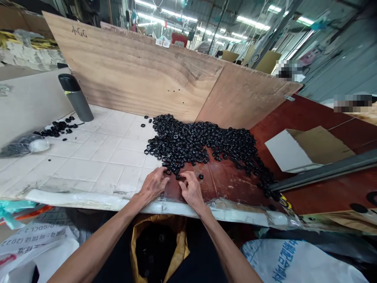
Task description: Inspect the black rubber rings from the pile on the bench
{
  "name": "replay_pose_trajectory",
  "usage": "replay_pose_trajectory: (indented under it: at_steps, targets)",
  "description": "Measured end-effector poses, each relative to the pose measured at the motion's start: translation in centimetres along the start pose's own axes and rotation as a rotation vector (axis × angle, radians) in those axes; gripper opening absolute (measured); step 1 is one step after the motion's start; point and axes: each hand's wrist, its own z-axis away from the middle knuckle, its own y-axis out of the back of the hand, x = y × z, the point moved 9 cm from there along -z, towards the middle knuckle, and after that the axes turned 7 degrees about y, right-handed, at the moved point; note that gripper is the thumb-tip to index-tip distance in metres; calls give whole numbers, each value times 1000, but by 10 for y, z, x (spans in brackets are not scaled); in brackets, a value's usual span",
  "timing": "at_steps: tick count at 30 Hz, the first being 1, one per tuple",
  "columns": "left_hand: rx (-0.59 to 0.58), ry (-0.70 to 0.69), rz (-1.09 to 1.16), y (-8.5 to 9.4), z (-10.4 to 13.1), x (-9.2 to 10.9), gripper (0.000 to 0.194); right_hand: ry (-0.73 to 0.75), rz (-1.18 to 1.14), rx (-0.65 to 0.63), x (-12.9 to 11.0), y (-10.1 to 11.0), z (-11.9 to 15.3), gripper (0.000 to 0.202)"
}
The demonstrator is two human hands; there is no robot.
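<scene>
A broad pile of small black ring-shaped pieces (188,139) spreads over the worktable in front of me. My left hand (153,183) is at the near edge of the pile, its fingertips touching some pieces and its thumb held apart. Beside it, my right hand (191,189) rests low over the reddish-brown table surface (212,181), fingers bent and thumb apart. One loose black piece (178,177) lies by the right fingertips, and another black piece (201,177) sits just right of that hand. Neither hand visibly grips anything.
An open yellow sack (134,251) holding dark pieces hangs below the padded white table edge (97,200). At left stand a grey bottle (81,104) and a small scatter of black pieces (59,127). A wooden board (141,70) closes the back. An open carton (288,151) lies right, beyond a metal bar (324,171).
</scene>
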Motion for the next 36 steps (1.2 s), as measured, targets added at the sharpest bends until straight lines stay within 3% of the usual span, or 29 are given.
replay_pose_trajectory:
  at_steps: [4,8,12,16,26,36]
  targets:
    - [-34,14,-210,-25,-16,-3,16,136,20,-33,-4,-11,-2,21]
    - [-50,-38,-241,-28,-5,-4,14,140,57,-79,-6,-17,3,18]
    - [-33,-150,-146,-22,8,2,10,64,-150,-76,-6,-16,3,14]
    - [-56,-84,-5,-19,9,0,29,-78,-445,24,-1,-14,2,14]
    - [-188,-60,577,-24,7,-3,26,-86,-535,49,-3,-13,4,14]
    - [-107,-219,489,-14,7,8,24,-42,-529,71,-13,-6,1,12]
